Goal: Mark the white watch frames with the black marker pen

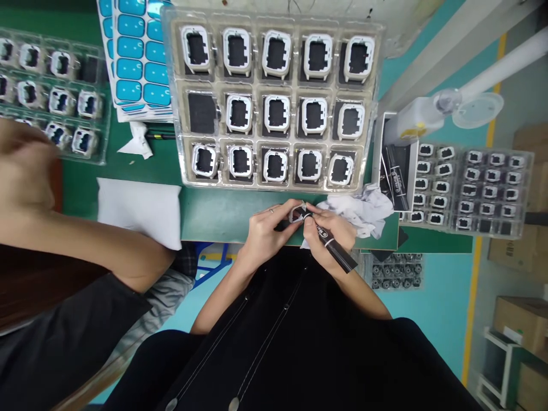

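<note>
My left hand (268,231) pinches a small white plastic frame (295,213) close to the table's front edge. Wrapped in my right hand (327,231) is a black marker pen (336,251), slanting down to the right. Its upper end meets the frame; whether the tip touches it is hidden by my fingers. Just above my hands, a clear blister tray (278,191) carries rows of similar white frames, with one pocket (202,113) at the left showing only dark foam. A crumpled white cloth (362,211) lies right beside my right hand.
A co-worker's arm (85,240) reaches in from the left, beside a white folded pad (139,211). Blue sticker sheets (131,48) and another tray (103,145) lie behind. At right stand a white box (414,171) with markers, a plastic bottle (417,117) and more frame trays (492,231).
</note>
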`<state>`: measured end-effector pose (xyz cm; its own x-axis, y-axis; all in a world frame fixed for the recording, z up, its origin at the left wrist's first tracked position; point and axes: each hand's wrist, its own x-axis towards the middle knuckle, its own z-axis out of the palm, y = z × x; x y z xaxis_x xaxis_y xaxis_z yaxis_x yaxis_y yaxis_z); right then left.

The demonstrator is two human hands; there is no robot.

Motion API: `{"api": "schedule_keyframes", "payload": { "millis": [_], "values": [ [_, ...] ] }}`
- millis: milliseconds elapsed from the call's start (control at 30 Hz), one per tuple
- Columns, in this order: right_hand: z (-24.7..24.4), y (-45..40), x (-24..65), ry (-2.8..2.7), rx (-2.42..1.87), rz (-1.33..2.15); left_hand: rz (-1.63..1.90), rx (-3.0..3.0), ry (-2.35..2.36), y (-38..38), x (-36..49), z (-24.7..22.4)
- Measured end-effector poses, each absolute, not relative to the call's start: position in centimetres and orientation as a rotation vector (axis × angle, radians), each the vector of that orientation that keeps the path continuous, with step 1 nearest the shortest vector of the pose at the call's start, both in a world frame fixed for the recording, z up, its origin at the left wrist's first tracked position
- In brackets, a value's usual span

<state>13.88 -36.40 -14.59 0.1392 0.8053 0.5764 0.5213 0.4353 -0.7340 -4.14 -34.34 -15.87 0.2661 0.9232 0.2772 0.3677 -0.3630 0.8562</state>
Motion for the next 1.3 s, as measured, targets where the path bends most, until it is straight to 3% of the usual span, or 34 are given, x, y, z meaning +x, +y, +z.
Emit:
{"api": "schedule_keyframes", "payload": {
  "millis": [1300],
  "values": [
    [-14.41, -36.61, 13.85, -1.485, -1.265, 0.335, 1.019, 1.893, 1.185, -34.24, -4.0, -15.4]
  ]
}}
